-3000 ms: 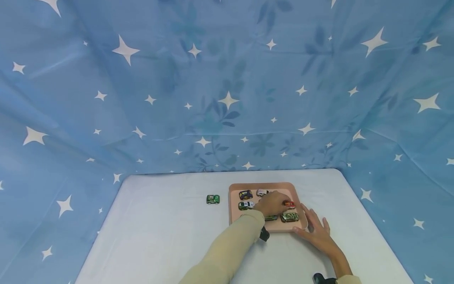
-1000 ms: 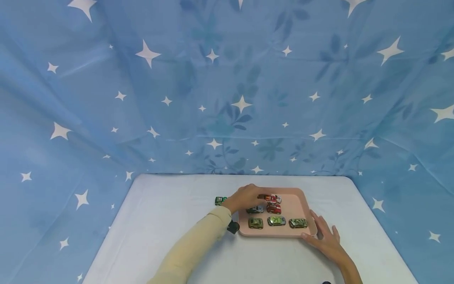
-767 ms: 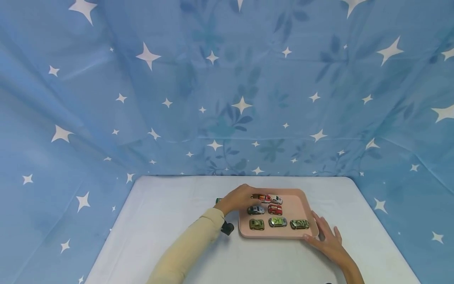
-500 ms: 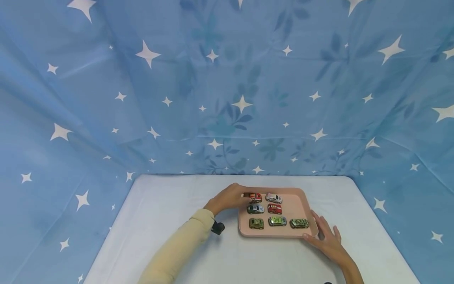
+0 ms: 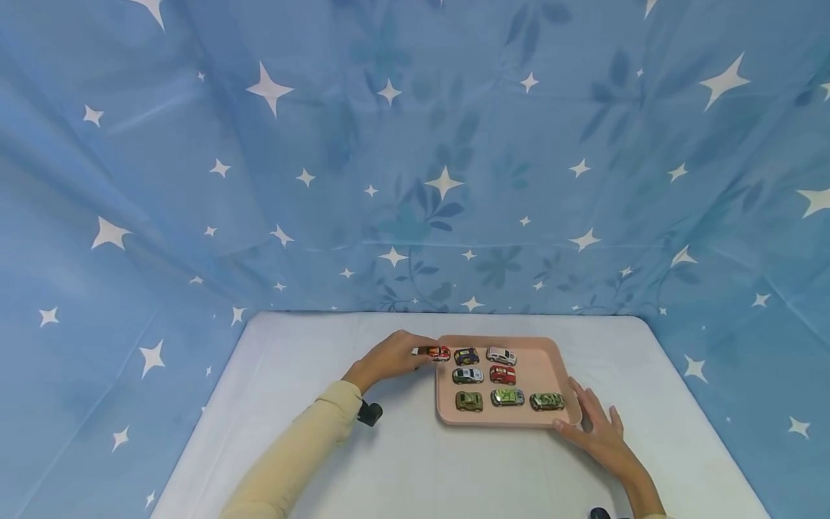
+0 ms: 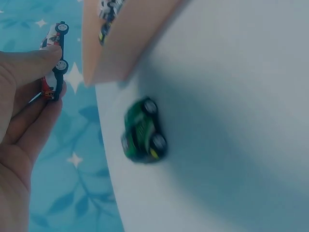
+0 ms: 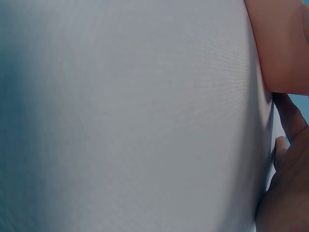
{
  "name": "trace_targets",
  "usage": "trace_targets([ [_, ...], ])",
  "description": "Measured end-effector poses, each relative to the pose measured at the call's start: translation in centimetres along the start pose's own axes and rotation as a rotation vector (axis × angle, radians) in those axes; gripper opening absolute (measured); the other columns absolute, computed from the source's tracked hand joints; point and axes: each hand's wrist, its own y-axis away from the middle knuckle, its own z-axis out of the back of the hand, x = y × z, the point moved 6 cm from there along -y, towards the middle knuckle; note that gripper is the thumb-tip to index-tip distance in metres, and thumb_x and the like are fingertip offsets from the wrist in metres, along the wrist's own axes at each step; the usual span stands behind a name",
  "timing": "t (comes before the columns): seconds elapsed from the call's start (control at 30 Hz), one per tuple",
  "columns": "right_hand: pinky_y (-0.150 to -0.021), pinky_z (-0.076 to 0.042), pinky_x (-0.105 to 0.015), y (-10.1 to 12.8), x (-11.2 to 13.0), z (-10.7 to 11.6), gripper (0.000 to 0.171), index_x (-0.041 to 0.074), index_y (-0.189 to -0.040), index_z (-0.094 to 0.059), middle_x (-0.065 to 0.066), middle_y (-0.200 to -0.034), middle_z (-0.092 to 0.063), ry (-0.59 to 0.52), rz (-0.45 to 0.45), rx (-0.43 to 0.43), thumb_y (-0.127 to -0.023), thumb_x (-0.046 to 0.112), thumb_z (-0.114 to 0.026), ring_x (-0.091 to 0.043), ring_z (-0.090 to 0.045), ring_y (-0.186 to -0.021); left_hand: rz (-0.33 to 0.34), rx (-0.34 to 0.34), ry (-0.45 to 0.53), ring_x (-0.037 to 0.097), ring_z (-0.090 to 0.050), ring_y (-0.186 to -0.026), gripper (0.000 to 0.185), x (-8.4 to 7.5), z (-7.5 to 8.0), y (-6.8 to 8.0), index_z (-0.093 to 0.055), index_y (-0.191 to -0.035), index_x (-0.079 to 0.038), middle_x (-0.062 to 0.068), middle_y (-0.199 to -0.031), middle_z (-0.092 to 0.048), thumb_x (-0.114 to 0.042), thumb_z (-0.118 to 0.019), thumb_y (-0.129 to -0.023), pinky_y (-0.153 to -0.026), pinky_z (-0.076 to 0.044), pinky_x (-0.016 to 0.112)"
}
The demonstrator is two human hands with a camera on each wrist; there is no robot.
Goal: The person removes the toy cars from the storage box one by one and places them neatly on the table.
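In the head view my left hand (image 5: pixel 392 355) pinches a red-and-white toy car (image 5: pixel 442 353) at the back left corner of the pink tray (image 5: pixel 506 424). Thumb and fingers grip that car (image 6: pixel 54 81) from both sides in the left wrist view. A green toy car (image 6: pixel 141 133) sits on the white table outside the tray; the left hand and arm hide it in the head view. My right hand (image 5: pixel 599 436) rests at the tray's front right corner, thumb at the front edge and relaxed fingers along the right side.
Inside the tray are several toy cars, among them a dark blue car (image 5: pixel 466 356), a white car (image 5: pixel 501 355), a red car (image 5: pixel 502 374) and a camouflage car (image 5: pixel 547 401). A blue star-patterned cloth (image 5: pixel 415 216) hangs behind the white table (image 5: pixel 311 346).
My left hand has carried the red-and-white toy car leftward from the tray's right side, over the other cars, to its left rim. The right hand keeps its place at the tray corner.
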Motion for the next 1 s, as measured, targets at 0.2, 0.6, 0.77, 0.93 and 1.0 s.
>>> trace_targets([
  [0.2, -0.117, 0.023, -0.068, 0.1, 0.2, 0.3, 0.107, 0.006, -0.172, -0.014, -0.036, -0.171, -0.009, 0.004, -0.004, -0.001, -0.095, 0.049, -0.074, -0.057, 0.002, -0.157, 0.023, -0.006, -0.008, 0.006, -0.062, -0.077, 0.033, 1.0, 0.5, 1.8, -0.075, -0.135, -0.008, 0.001, -0.106, -0.078, -0.015, -0.076, -0.103, -0.072, -0.052, 0.027],
  [0.6, -0.118, 0.023, -0.068, -0.1, 0.1, 0.3, 0.107, 0.007, -0.172, -0.014, -0.036, -0.172, -0.009, 0.000, 0.008, -0.003, -0.096, 0.049, -0.074, -0.057, 0.002, -0.157, 0.052, 0.006, -0.038, 0.006, -0.060, -0.079, 0.032, 3.4, -0.5, 5.1, -0.077, -0.132, -0.010, 0.003, -0.110, -0.079, -0.015, -0.079, -0.101, -0.075, -0.051, 0.029],
  [0.77, -0.117, 0.023, -0.068, -0.3, 0.0, 0.6, 0.106, 0.007, -0.172, -0.015, -0.036, -0.171, -0.011, 0.019, 0.019, -0.024, -0.095, 0.049, -0.074, -0.057, 0.001, -0.157, 0.070, 0.016, -0.028, 0.007, -0.061, -0.082, 0.031, 3.8, -1.1, 5.8, -0.077, -0.131, -0.007, 0.007, -0.112, -0.079, -0.015, -0.079, -0.101, -0.076, -0.051, 0.031],
  [0.93, -0.118, 0.022, -0.068, -0.2, 0.1, 0.3, 0.106, 0.007, -0.172, -0.016, -0.035, -0.172, -0.011, 0.015, 0.013, -0.018, -0.095, 0.050, -0.075, -0.057, 0.000, -0.157, 0.092, 0.027, -0.035, 0.007, -0.062, -0.083, 0.031, 4.2, -2.1, 6.5, -0.077, -0.131, -0.007, 0.006, -0.111, -0.079, -0.015, -0.078, -0.101, -0.076, -0.052, 0.030],
  [1.0, -0.118, 0.022, -0.069, -0.1, 0.1, 0.2, 0.106, 0.007, -0.172, -0.016, -0.036, -0.171, -0.011, 0.008, 0.012, -0.011, -0.095, 0.049, -0.075, -0.057, 0.000, -0.157, 0.090, 0.025, -0.039, 0.007, -0.062, -0.083, 0.030, 4.3, -2.4, 6.6, -0.078, -0.130, -0.007, 0.006, -0.111, -0.079, -0.015, -0.078, -0.101, -0.077, -0.052, 0.030],
])
